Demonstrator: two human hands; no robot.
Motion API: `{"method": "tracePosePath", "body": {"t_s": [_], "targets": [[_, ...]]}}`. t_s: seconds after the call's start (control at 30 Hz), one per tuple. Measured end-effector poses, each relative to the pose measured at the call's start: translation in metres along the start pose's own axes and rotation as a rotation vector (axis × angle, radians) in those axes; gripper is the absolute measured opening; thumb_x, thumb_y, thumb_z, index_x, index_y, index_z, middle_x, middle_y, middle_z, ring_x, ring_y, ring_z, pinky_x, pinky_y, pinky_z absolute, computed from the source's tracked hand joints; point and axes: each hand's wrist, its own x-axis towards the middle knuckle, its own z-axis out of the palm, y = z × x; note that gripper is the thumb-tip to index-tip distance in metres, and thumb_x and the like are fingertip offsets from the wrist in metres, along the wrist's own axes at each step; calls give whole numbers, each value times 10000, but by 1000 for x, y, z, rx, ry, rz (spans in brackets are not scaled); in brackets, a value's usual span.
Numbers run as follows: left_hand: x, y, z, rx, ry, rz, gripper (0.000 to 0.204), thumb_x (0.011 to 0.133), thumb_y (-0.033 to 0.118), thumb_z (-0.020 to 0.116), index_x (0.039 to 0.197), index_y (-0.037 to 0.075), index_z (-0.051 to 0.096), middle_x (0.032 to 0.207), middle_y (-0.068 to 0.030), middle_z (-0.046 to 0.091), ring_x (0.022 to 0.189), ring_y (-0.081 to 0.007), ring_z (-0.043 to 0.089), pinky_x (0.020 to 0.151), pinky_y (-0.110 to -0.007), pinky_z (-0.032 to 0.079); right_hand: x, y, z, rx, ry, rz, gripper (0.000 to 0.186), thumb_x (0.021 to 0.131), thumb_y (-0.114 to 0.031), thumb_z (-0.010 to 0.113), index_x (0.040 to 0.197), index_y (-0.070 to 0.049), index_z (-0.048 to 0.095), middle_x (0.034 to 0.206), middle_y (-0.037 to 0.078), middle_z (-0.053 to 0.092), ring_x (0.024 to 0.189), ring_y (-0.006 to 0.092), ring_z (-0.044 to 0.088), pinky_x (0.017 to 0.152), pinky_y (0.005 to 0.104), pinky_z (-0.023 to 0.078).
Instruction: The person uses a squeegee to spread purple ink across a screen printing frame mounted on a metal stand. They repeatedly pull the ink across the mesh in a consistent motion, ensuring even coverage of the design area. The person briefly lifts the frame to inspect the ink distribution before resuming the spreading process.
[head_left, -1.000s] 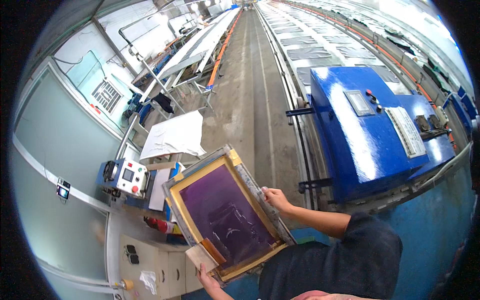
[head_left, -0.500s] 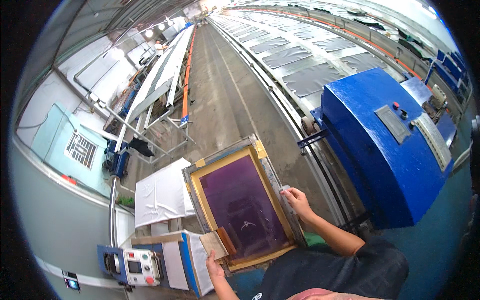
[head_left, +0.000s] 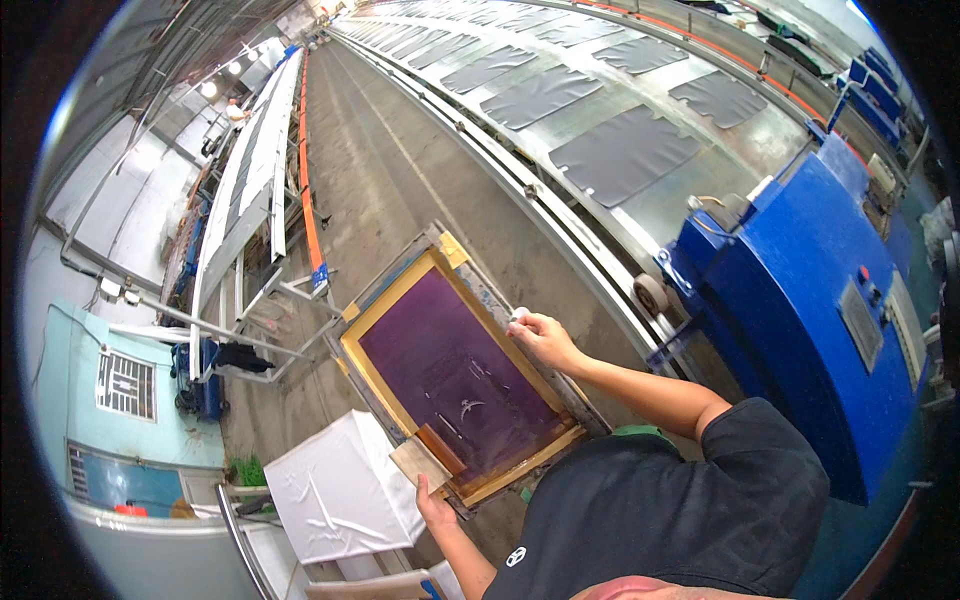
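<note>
I carry a screen-printing frame (head_left: 430, 258) with a purple mesh and yellow-taped inner edges at waist height, slightly tilted. My right hand (head_left: 543, 340) grips its right edge, fingers closed round a small pale piece there. My left hand (head_left: 435, 500) is closed at the lower-left corner, holding the frame together with a squeegee (head_left: 420, 468) that has a pale wooden handle and an amber blade, lying over the frame's edge. A white cloth (head_left: 330, 485) lies on a stand just left of my left hand.
A long printing table (head_left: 749, 142) with grey fabric panels runs ahead along the right, a blue machine (head_left: 800, 310) at its near end. An aisle (head_left: 380, 150) separates it from white tables (head_left: 247, 200) on the left, where a distant person (head_left: 235, 110) stands. A metal rail (head_left: 240, 540) is lower left.
My view and body have turned toward the right-hand table and into the aisle. The white cloth now sits lower in view, and the blue machine further right. Both hands keep their hold on the frame.
</note>
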Motion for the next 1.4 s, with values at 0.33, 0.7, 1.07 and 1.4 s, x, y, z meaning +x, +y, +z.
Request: {"method": "tracePosePath", "body": {"t_s": [0.33, 0.7, 1.07, 1.4], "targets": [[261, 108, 101, 75, -3, 54, 647, 945, 340, 726, 1389, -71, 494, 1431, -190, 534, 1306, -318, 508, 1120, -457, 378, 279, -15, 66, 93, -37, 27, 252, 1034, -262, 618, 1013, -25, 701, 938, -11, 708, 918, 71, 607, 846, 276, 490], [523, 153, 332, 417, -425, -23, 584, 958, 299, 714, 1378, -53, 511, 1364, -147, 582, 1272, -269, 527, 1089, -432, 400, 362, -13, -32, 261, 589, 119, 302, 990, -304, 648, 1105, -29, 696, 958, 97, 756, 912, 174, 677, 831, 357, 528], [566, 34, 726, 482, -1063, -348, 420, 979, 180, 693, 1322, -26, 566, 1270, -111, 656, 1173, -226, 620, 1025, -397, 461, 375, 15, -272, -150, 1424, -137, 366, 930, -139, 690, 1273, -30, 623, 1271, 112, 653, 1194, 219, 601, 1032, 344, 457], [508, -166, 841, 698, -1249, -856, 439, 960, 234, 704, 1325, 9, 607, 1289, -80, 664, 1209, -205, 579, 1046, -390, 398, 230, 110, -388, -589, 1813, 453, 236, 912, -225, 705, 1109, -106, 755, 1123, 151, 743, 1088, 300, 689, 958, 375, 502]]}}
